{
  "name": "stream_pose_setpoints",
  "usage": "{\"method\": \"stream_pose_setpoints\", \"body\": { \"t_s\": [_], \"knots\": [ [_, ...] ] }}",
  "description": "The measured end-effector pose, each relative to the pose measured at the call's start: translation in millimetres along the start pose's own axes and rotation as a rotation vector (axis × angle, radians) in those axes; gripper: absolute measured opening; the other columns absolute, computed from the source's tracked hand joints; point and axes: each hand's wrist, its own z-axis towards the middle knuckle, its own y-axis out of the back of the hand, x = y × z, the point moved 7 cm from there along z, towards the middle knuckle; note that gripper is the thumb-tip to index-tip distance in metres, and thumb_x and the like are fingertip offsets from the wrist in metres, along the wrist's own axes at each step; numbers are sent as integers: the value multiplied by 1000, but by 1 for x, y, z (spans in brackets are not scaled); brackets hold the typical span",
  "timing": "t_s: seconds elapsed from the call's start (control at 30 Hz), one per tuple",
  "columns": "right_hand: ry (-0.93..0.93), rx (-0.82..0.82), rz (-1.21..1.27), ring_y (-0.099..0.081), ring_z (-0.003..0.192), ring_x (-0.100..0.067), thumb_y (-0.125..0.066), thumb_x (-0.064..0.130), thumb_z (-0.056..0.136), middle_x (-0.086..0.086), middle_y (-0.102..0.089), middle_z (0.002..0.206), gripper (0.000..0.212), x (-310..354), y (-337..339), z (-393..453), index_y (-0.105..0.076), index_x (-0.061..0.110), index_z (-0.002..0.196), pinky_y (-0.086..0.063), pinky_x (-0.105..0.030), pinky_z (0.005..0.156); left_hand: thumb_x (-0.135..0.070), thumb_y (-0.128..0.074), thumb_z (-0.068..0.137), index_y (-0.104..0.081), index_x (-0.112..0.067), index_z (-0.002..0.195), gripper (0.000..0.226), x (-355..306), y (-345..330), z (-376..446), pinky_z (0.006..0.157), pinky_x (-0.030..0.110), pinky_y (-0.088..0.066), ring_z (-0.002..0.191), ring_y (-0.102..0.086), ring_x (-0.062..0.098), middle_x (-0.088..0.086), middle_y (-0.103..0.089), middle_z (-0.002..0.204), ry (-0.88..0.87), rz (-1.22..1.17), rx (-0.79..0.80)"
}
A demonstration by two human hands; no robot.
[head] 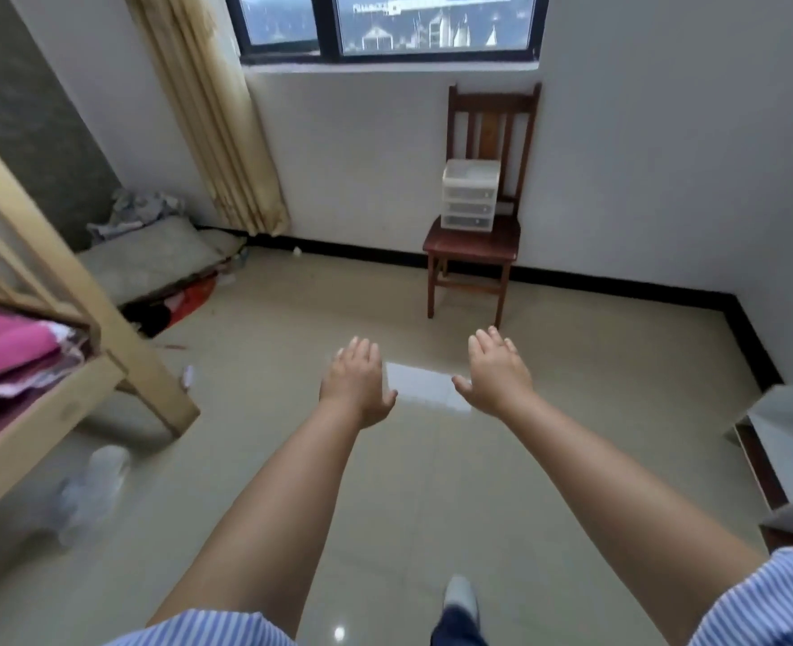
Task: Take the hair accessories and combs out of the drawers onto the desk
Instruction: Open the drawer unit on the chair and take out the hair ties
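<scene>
We hold our left hand and right hand out ahead of us, palms down, fingers spread, each grip open and empty, both hanging over the bare floor well short of the chair. The small white drawer unit sits on that chair's seat, against its backrest, its three drawers shut, so whatever hair accessories and combs it holds are hidden from us. We judge the arms are stretched this way because we are approaching to take hold of the unit. A grey tabletop edge shows to the right of the chair, perhaps the desk.
</scene>
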Motion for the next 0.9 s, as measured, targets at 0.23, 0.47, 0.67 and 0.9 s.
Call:
{"method": "stream_pose_setpoints", "body": {
  "t_s": [0.23,0.47,0.67,0.9],
  "knots": [
    [-1,-7,19,-5,146,-25,-46,35,94,-12,-17,156,68,-17,64,252,-16,1,144,-7,-37,121,-39,-52,89,-24,1,142,72,45,54,246,119,36,-17,144,-17,25,15,-29,152,-47,-25,-45],
    [-45,-47,56,-3,147,-24,-43,34,95,-12,-13,158,67,-15,89,496,-14,2,146,-5,-36,121,-44,-47,91,-20,1,143,75,114,69,497,120,36,-16,145,-14,25,15,-25,153,-53,32,-49],
    [-228,6,145,-7,146,-26,-45,33,94,-13,-20,155,63,-62,88,652,-21,1,143,-9,-38,121,-50,-40,93,-13,0,146,77,122,80,704,121,36,-12,146,-8,24,14,-16,157,-170,72,20],
    [-380,10,227,-17,143,-29,-49,30,92,-15,-37,145,51,-145,78,808,-37,-2,131,-14,-39,119,-49,-42,92,-20,1,143,75,64,71,894,119,37,-16,145,-12,25,14,-24,154,-346,39,35]
  ]
}}
